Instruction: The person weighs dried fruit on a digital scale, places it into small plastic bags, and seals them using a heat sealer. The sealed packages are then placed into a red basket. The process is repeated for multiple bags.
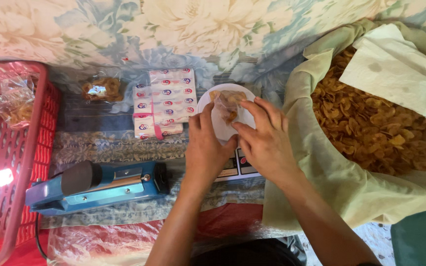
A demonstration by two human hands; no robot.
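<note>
My left hand (206, 146) and my right hand (265, 138) meet over a small white kitchen scale (232, 166). Both pinch a small clear plastic bag (228, 104) with a few golden chips inside. The bag rests on the scale's round white plate (207, 103). My left thumb and fingers grip the bag's near left edge. The fingertips of my right hand hold its right side.
A large sack lined with pale green cloth (316, 162), full of golden chips (371, 123), sits at the right. A blue heat sealer (94, 187) lies at the lower left beside a red plastic basket (30, 148). A stack of printed labels (163, 101) and a filled chip bag (99, 89) lie behind.
</note>
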